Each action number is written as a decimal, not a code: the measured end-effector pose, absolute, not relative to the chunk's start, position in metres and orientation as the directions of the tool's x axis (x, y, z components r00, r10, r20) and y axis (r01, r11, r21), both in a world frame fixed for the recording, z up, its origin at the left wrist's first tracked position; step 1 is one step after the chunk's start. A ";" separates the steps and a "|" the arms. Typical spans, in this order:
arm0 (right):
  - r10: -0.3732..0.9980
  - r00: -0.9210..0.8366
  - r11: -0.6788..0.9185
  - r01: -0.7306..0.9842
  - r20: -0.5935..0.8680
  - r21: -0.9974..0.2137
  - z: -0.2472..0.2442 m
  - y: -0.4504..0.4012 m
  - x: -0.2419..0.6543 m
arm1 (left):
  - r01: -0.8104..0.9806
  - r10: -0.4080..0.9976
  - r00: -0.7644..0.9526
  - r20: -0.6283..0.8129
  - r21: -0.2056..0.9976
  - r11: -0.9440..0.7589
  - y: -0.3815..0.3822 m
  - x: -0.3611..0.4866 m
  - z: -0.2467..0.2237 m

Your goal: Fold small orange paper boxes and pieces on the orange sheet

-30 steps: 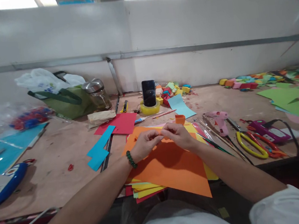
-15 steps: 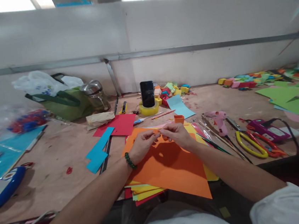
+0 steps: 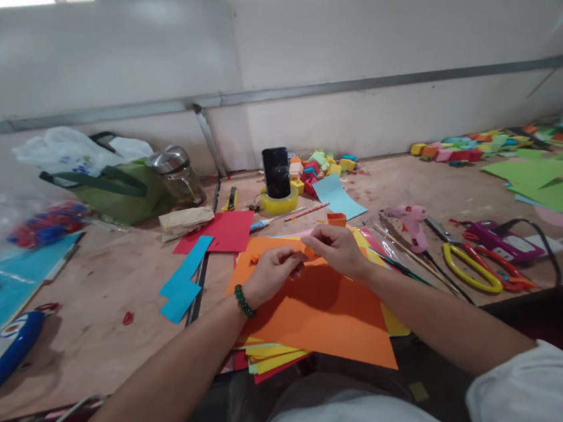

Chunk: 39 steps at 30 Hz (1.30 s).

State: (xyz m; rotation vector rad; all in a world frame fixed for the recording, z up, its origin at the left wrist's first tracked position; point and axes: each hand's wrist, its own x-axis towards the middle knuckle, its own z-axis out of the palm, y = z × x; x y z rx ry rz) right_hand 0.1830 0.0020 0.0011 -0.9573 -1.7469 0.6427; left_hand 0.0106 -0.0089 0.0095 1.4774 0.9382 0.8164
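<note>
Over a large orange paper sheet (image 3: 344,325), both hands meet with fingertips close together. My right hand (image 3: 340,248) pinches a small folded piece of orange paper (image 3: 310,253), partly covered by the fingers. Beside it, my left hand (image 3: 272,276) has its fingers curled and pressed together at the piece's near edge. Whether the left fingers also grip it is hard to make out against the orange sheet. A little orange paper box (image 3: 337,219) stands just beyond my right hand. Under the sheet is a stack of yellow, red and green papers (image 3: 278,366).
To the right lie a pink glue gun (image 3: 412,224), yellow-handled scissors (image 3: 471,268) and a purple device (image 3: 503,241). A phone (image 3: 276,171) leans upright on a tape roll (image 3: 280,202). Blue paper strips (image 3: 186,285) and red paper (image 3: 228,231) are at left, near a glass jar (image 3: 180,178).
My hands have shifted slightly: the left fingers are lower and more curled, while the right hand has lifted a little off them. The view has tilted down slightly.
</note>
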 end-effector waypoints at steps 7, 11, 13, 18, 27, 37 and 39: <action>0.676 -0.402 0.737 0.337 0.618 -0.587 0.004 -0.001 0.184 | 0.069 0.904 0.428 -0.027 0.998 -0.002 -0.007 0.009 0.011; 0.703 -0.332 0.709 0.393 0.628 -0.585 -0.002 0.007 0.185 | 0.099 0.908 0.419 -0.009 0.994 -0.036 -0.007 0.008 0.011; 0.699 -0.346 0.714 0.380 0.626 -0.588 -0.003 0.010 0.185 | 0.112 0.904 0.427 -0.008 0.993 -0.044 -0.006 0.008 0.009; 0.672 -0.367 0.739 0.377 0.643 -0.558 -0.005 0.010 0.184 | 0.105 0.903 0.429 -0.008 0.994 -0.041 -0.005 0.008 0.007; 0.345 -0.632 0.861 0.507 0.694 0.034 -0.002 0.001 0.190 | 0.009 0.921 0.386 -0.058 0.998 0.059 -0.007 0.010 0.005; 0.471 -0.515 0.856 0.462 0.716 -0.231 0.001 -0.001 0.187 | -0.085 0.929 0.371 0.000 0.996 0.034 -0.005 0.008 0.005; 0.628 -0.394 0.774 0.407 0.671 -0.485 -0.002 0.002 0.186 | -0.030 0.925 0.377 0.041 0.999 -0.032 -0.004 0.008 0.003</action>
